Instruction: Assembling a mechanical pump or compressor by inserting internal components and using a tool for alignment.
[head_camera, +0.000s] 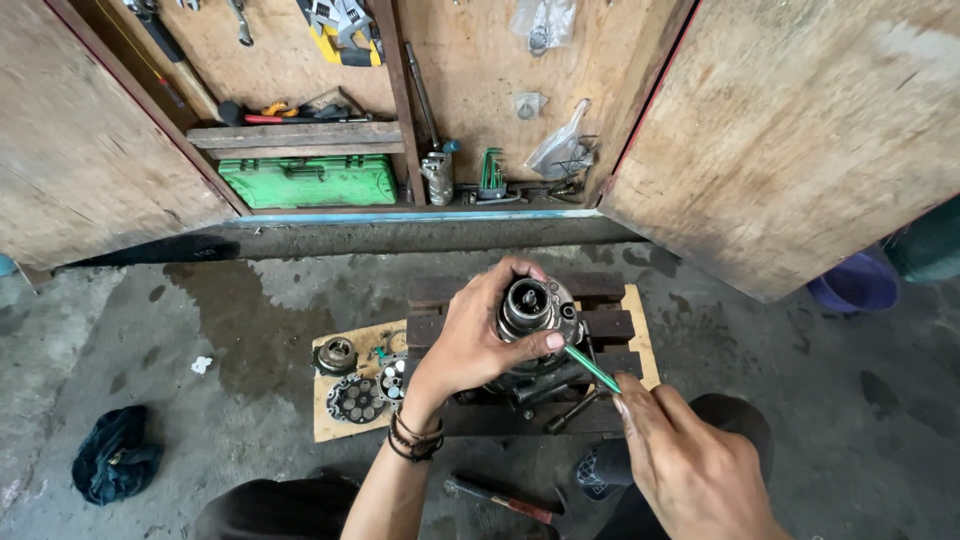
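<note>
My left hand (470, 335) grips a round metal machine part (530, 308) that stands upright on a dark wooden pallet (600, 290). Fingers wrap over its top rim and the thumb lies under its front. My right hand (680, 455) holds a thin green-handled tool (590, 368), its tip angled up-left at the side of the metal part, just below my left thumb. A dark metal shaft (545, 385) lies on the pallet under the part.
Several round metal parts (355, 385) lie on a plywood board left of the pallet. A hammer (500, 498) rests on the concrete floor near my knees. A dark rag (115, 455) lies far left. An open wooden cabinet holds a green case (310, 180) and hanging tools.
</note>
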